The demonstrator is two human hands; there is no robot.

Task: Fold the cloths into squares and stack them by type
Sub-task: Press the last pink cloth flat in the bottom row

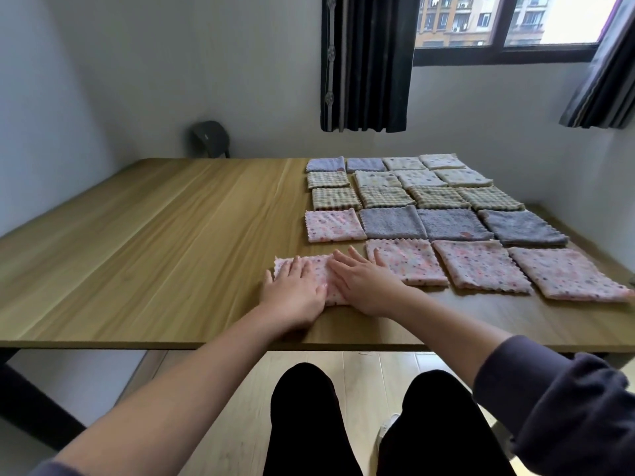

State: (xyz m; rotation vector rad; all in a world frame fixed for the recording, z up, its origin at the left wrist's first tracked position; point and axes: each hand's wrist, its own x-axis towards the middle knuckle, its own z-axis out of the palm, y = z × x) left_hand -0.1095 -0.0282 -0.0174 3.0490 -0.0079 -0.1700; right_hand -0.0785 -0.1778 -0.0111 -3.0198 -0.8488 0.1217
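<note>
1. Head view, and nearest of all are the person's knees in black trousers [302, 417], below the near edge of the wooden table [154, 252].
2. Just in from that near edge, about midway along it, lies the pink dotted cloth [321, 269], and both hands are down on it.
3. The left hand [293, 292] lies flat on the cloth's left half, fingers straight and close together, thumb out over the bare wood.
4. The right hand [366, 286] presses the right half, fingers straight and a little spread. Neither hand grips anything.
5. Along to the right, running towards the right edge, are three folded pink dotted squares [481, 264] side by side. The right thumb reaches over the left edge of the first.
6. One row back there's a lone pink square [333, 225] on the left, then three grey squares [452, 224] beside it.
7. Behind those come four checked squares [436, 196] in a line, with a fifth checked square [326, 179] one row further on.
8. Up by the far edge sit five cream dotted squares [419, 177] over two rows, and two lilac squares [325, 164] at the left of the last row.
9. Past the far edge, a dark chair [209, 137] stands at the wall, with a dark curtain [366, 63] beside the window [515, 22].
</note>
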